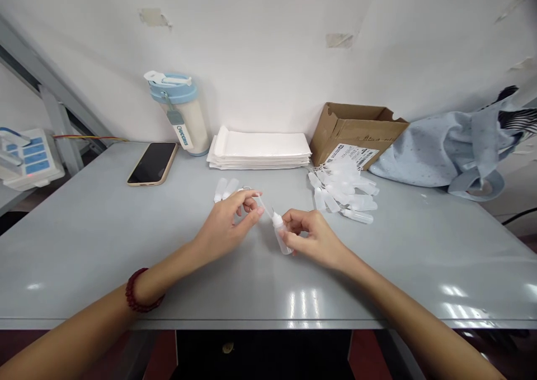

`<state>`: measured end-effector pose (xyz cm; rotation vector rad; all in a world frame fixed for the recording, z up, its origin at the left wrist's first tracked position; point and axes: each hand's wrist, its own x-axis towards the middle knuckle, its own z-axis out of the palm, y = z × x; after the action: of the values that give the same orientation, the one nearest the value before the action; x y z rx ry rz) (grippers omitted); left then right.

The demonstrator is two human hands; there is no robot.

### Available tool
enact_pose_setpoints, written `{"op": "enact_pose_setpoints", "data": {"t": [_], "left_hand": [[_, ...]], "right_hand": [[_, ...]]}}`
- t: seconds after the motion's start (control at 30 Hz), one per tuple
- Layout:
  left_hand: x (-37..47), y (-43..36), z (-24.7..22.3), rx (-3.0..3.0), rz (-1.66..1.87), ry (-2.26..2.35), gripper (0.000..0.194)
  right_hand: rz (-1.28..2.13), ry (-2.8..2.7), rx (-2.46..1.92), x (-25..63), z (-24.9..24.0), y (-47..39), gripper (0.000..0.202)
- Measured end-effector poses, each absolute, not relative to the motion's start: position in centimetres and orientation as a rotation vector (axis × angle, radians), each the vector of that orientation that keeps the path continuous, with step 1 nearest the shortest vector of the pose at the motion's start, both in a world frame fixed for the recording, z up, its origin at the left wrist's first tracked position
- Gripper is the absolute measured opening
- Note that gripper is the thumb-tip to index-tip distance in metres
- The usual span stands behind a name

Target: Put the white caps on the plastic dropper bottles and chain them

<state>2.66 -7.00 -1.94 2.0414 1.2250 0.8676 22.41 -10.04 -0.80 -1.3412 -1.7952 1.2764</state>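
Observation:
My right hand [308,231] is closed around a small translucent squeeze bottle [282,234] with a white top and a thin needle tip, tilted up and to the left. Beside that tip, my left hand [230,220] pinches a thin translucent tube [264,205] between thumb and fingers. I cannot tell whether the tube touches the bottle. Behind my left hand lie a few similar small bottles [225,188], partly hidden by it. A pile of such bottles [342,184] spreads over the grey table [201,290] to the right.
A phone [153,164] and a blue-lidded tumbler [184,117] are at the back left. White envelopes [260,150] are stacked against the wall. A cardboard box [356,134], a light blue bag [436,145] and a tape roll [482,187] occupy the back right.

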Motion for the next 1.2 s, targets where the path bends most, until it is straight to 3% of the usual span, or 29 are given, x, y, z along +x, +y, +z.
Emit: {"op": "enact_pose_setpoints", "data": {"t": [0.57, 1.2], "left_hand": [[2.16, -7.18, -1.03, 1.908, 1.040, 1.173, 0.019], [2.31, -6.98, -1.29, 1.935, 0.946, 1.146, 0.016]], "right_hand": [[1.324, -1.710, -1.310, 23.07, -1.20, -9.72, 0.015], [1.264, -1.716, -1.279, 23.05, -0.76, -9.83, 0.022]]}}
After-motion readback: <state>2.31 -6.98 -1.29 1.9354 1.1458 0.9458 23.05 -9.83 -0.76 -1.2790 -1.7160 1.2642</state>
